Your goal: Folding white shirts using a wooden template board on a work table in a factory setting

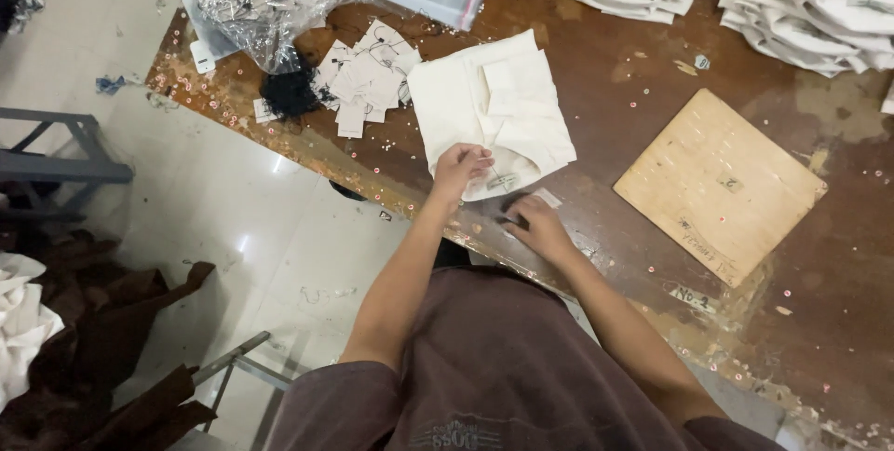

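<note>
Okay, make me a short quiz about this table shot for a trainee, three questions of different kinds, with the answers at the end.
1. True or false: the folded cream garment lies on the wooden table in front of the person.
2. Multiple choice: what lies just left of that garment? A) a pile of white paper tags B) a pair of scissors C) a steam iron
3. Short answer: where is the square wooden board relative to the garment?

Key
1. True. The left hand rests on its near edge, and the right hand is on the table beside it.
2. A
3. To its right, flat on the table, apart from it.
</note>
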